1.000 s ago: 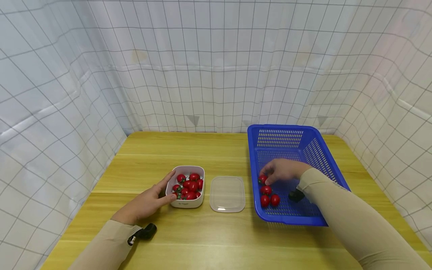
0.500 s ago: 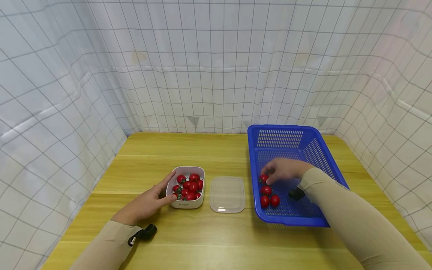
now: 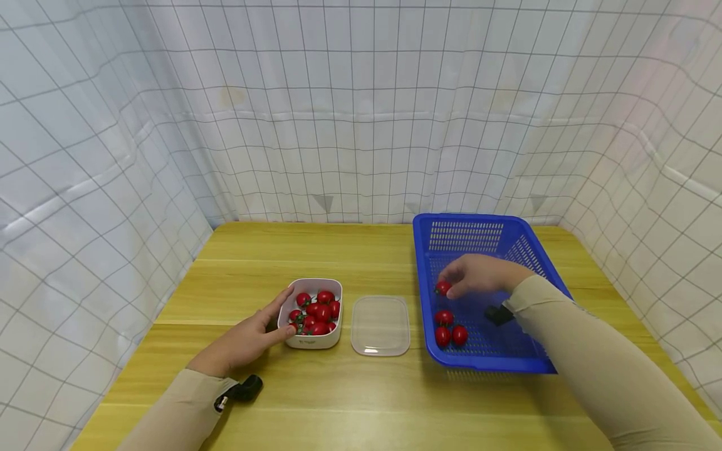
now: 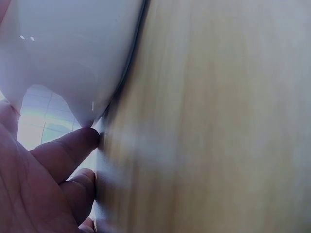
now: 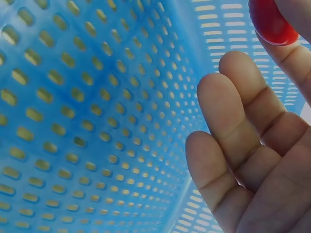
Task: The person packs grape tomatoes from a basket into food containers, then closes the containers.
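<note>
Sheeting point(image 3: 372, 125), white with a dark grid, hangs behind and along both sides of the wooden surface point(image 3: 361, 388). On its right part stands a blue slotted basket point(image 3: 485, 363). The left hand point(image 3: 248, 338), fingers relaxed, rests against a white container point(image 3: 313, 342), thumb at the near left corner; the right hand point(image 3: 482, 274) is in the basket, grasping a pinched tomato point(image 3: 443, 288) between thumb and fingers. A flat clear lid point(image 3: 380, 326) lies between container and basket. Red tomatoes point(image 3: 323, 312) fill much of the container; three loose tomatoes point(image 3: 459, 335) lie near the basket's left wall.
</note>
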`<state>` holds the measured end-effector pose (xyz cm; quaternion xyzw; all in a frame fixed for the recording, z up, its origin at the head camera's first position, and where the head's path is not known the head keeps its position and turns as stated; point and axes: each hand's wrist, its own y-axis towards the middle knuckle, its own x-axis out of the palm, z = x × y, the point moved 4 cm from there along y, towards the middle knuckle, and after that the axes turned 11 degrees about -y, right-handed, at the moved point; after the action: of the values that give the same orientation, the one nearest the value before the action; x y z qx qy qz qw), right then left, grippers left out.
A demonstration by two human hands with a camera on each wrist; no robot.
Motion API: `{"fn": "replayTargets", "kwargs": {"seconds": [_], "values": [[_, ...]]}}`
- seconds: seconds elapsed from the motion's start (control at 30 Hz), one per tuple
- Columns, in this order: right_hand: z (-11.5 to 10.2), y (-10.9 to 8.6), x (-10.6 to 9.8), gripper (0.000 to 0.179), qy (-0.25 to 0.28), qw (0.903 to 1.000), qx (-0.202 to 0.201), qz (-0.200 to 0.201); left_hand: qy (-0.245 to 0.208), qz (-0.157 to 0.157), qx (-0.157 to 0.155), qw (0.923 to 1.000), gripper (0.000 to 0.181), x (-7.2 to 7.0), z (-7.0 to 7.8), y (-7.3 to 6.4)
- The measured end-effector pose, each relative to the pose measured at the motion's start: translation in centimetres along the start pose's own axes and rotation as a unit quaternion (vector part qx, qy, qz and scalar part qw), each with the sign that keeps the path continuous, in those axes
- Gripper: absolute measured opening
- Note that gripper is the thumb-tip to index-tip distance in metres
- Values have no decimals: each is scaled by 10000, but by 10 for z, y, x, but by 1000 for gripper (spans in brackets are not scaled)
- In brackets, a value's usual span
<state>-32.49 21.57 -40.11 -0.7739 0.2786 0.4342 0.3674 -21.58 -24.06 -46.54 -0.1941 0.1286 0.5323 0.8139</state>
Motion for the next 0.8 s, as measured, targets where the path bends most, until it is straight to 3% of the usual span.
{"fn": "replayTargets", "kwargs": {"seconds": [0.17,0.43,0.63,0.8], "values": [[-4,-5,-10,28,-4,9999,123,103,-3,4,29,10000,84,1,-1,1],[-23,-12,-41,27,133,9981,82,602,81,13,45,10000,84,0,1,1],[-60,-10,-62,25,132,9960,-219,857,223,53,153,9996,85,-1,3,2],[-98,1,-68,25,44,9949,-510,874,182,65,94,9998,86,-1,1,3]]}}
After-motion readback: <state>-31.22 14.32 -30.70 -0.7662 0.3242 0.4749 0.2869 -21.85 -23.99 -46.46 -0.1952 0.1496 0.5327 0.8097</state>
